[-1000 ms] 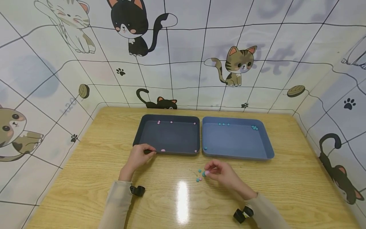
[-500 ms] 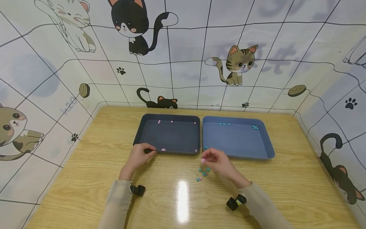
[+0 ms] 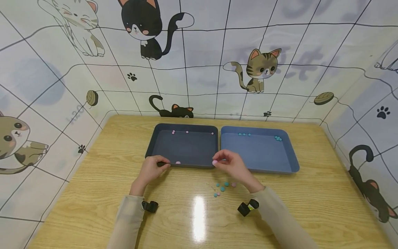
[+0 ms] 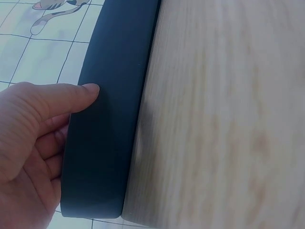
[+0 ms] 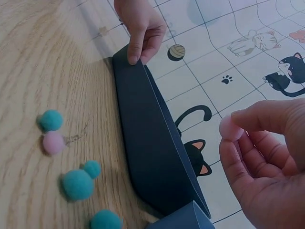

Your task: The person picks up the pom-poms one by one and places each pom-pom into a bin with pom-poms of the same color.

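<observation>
Six loose balls lie on the table [image 3: 174, 207], near the gap between the trays: four teal balls [image 3: 222, 189] and two loose pink balls [image 3: 234, 185], of mixed sizes. One more, the held ball [image 5: 231, 128], is between the thumb and fingertips of the right hand [image 3: 232, 166], whose fingers are bent and brought together on it. It is round, pale pink and matte. In the head view it appears at the near right corner of the dark tray [image 3: 189, 148]; whether it touches the rim I cannot tell.

Two trays stand side by side. The dark tray, on the left, shows five pink balls: two touching at far left, one at far middle, one at far right, and one partly hidden by the near wall. The blue tray [image 3: 264, 152], on the right, shows three teal balls in a far row and a tight teal cluster [image 3: 278, 138] at far right, too small to count surely. The left hand [image 3: 151, 168] pinches the dark tray's near wall toward its left end, thumb outside, fingers curled behind.
</observation>
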Action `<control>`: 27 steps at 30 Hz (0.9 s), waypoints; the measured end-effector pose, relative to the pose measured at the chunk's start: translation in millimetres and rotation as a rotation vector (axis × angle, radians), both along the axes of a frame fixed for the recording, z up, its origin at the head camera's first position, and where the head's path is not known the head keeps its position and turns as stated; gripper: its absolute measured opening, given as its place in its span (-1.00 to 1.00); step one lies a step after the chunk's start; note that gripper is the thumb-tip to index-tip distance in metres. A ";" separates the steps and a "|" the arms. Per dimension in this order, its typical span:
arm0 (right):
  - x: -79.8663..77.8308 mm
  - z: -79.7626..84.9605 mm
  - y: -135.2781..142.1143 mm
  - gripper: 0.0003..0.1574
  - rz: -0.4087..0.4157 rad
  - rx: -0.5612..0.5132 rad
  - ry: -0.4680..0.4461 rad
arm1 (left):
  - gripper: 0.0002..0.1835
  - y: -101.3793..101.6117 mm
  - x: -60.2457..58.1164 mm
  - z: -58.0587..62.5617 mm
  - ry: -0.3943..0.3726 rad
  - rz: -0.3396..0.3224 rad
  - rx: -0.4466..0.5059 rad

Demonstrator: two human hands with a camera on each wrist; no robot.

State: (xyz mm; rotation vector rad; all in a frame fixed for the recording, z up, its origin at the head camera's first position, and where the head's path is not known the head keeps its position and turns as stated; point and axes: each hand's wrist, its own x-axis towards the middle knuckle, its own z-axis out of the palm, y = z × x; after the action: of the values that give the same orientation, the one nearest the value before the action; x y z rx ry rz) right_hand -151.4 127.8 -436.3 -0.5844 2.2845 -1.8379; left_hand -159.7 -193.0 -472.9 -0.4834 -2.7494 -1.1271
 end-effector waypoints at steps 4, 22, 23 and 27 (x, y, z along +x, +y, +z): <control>-4.9 0.6 -5.9 -0.80 0.009 -0.025 0.044 | -0.96 -0.1 -0.3 -0.8 0.001 -0.001 0.003; -27.5 10.1 -25.8 -0.78 -0.049 -0.033 0.005 | -0.93 0.7 -0.1 -1.3 0.013 0.002 0.008; -28.5 10.2 -26.8 -0.78 -0.051 -0.036 0.005 | -0.91 0.6 -0.2 -1.5 0.012 0.002 0.006; -32.4 9.2 -31.1 -0.79 -0.050 -0.045 0.016 | -0.92 0.5 -0.2 -1.8 0.008 0.004 -0.001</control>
State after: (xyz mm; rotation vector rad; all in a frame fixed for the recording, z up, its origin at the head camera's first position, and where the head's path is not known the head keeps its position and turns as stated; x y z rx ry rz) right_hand -183.7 96.7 -427.1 -0.5558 2.2936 -1.9182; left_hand -159.9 -192.5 -474.7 -0.4812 -2.7431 -1.1212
